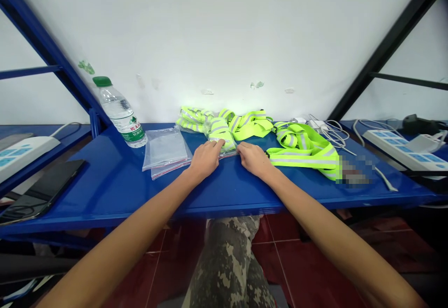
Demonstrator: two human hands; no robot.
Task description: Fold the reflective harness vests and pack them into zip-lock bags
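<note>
A clear zip bag [220, 132] with a folded neon-yellow reflective strap inside lies on the blue table, its edge towards me. My left hand [207, 157] is closed on the left part of that edge. At the right end of the same edge, my right hand [254, 158] has its fingers pinched together. Behind the bag lies another bagged strap [192, 119], with a loose reflective strap [250, 125] beside it. More neon strap [303, 154] lies folded and looped to the right of my right hand. Flat clear zip bags [166, 149] are stacked left of my left hand.
A water bottle [121, 114] with a green cap stands at the back left of the table [224, 186]. White cables [334, 133] lie at the back right. Power strips [26, 154] and a black phone [44, 191] are at the left; another power strip [406, 151] is at the right.
</note>
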